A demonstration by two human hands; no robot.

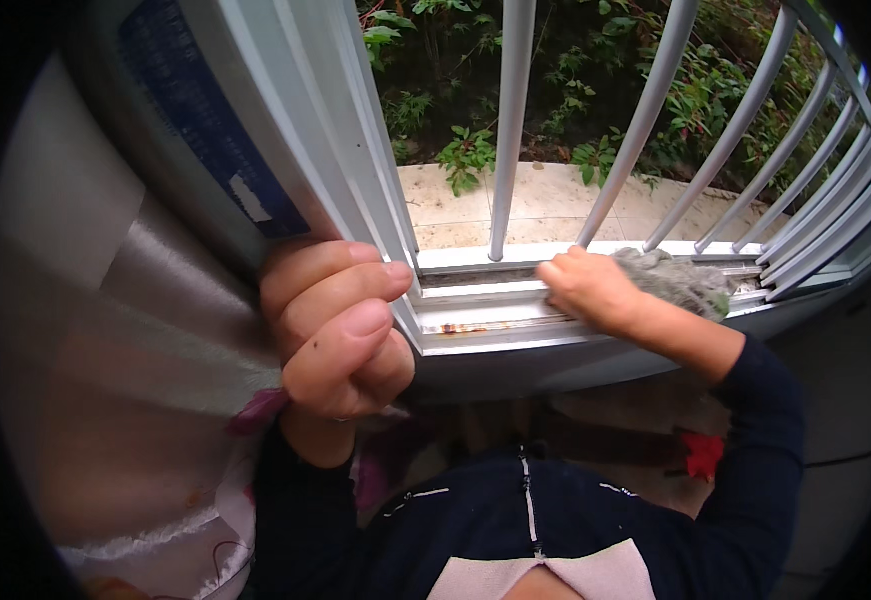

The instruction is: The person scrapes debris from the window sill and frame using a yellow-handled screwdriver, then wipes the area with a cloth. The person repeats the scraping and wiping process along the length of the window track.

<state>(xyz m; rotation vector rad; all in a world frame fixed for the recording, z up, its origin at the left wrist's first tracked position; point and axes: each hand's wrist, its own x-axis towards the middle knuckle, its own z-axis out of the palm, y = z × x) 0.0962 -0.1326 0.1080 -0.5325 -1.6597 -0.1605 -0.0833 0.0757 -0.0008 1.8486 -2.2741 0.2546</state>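
Observation:
My right hand (pixel 593 291) is low over the window's bottom track (pixel 491 309), fingers curled down. A rumpled grey-green cloth (pixel 672 281) bunches beside and behind it, along the sill; the part under my palm is hidden. Orange-brown rust stains (pixel 461 328) mark the track to the left of this hand. My left hand (pixel 345 330) is curled up close to the white upright window frame (pixel 330 142), its fingertips at the frame's edge. Nothing shows inside those fingers.
Grey metal bars (pixel 512 135) stand just beyond the track. Outside are a tiled ledge (pixel 450 210) and leafy plants (pixel 465 157). A blue label (pixel 202 112) bearing writing is on the left panel. Satiny fabric (pixel 180 262) hangs at left; a red object (pixel 703 455) lies below.

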